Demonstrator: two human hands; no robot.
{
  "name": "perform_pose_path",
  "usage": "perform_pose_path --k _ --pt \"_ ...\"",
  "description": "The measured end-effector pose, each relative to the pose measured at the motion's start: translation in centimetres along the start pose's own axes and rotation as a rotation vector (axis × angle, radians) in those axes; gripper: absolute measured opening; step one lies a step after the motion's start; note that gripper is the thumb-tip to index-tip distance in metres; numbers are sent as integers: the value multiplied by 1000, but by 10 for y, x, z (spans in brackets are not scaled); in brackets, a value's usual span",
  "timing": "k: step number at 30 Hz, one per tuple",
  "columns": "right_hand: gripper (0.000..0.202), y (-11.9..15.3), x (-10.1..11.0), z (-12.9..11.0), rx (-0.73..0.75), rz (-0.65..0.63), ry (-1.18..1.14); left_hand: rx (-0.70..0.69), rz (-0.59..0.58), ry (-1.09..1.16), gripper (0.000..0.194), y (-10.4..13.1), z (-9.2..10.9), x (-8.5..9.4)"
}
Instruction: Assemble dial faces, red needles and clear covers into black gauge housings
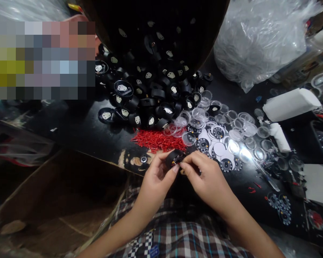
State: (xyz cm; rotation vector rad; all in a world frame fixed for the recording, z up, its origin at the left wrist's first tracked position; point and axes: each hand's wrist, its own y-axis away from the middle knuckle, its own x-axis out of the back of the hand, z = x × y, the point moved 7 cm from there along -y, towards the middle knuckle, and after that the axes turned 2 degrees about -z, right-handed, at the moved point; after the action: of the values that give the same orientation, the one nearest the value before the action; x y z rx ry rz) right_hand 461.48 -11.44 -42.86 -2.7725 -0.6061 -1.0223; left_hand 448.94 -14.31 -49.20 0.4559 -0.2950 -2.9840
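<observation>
Between my left hand [158, 175] and right hand [206, 172], near the front edge of the desk [88, 132], sits a black round housing [171, 157], tilted, with a printed black dial [179, 158] showing at its open face. My left hand grasps the housing's side, thumb at the near rim. My right thumb and finger are closed on the opposite edge, close to the dial; whether those tips also hold some tiny part is hidden.

Just beyond my hands is a heap of thin red plastic slivers [157, 139]. Farther out, many more black housings [150, 94], most with a pale plate inside, spill from the mouth of a large dark container. Beyond and to the right of my right hand lie loose dial cards [202, 144], some printed side up, some blank, next to clear round covers [249, 129]. Farther right, a slim metal tool [270, 181] rests on the desk. Below my left hand, an open brown box [61, 204] stands beside my lap.

The step in hand looks like seating or adjusting the dial inside the housing. I judge it calls for a steady left grip and light, exact fingertip pressure from the right.
</observation>
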Motion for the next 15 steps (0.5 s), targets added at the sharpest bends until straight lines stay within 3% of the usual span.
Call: perform_pose_path --k 10,13,15 --pt "22 2 -2 -3 -56 36 -46 -97 110 -209 23 5 17 7" --pt "26 -1 -1 0 -65 16 -5 30 32 -113 22 -1 3 7" --pt "17 -4 2 -2 3 34 54 139 -27 -13 29 -4 -8 7"
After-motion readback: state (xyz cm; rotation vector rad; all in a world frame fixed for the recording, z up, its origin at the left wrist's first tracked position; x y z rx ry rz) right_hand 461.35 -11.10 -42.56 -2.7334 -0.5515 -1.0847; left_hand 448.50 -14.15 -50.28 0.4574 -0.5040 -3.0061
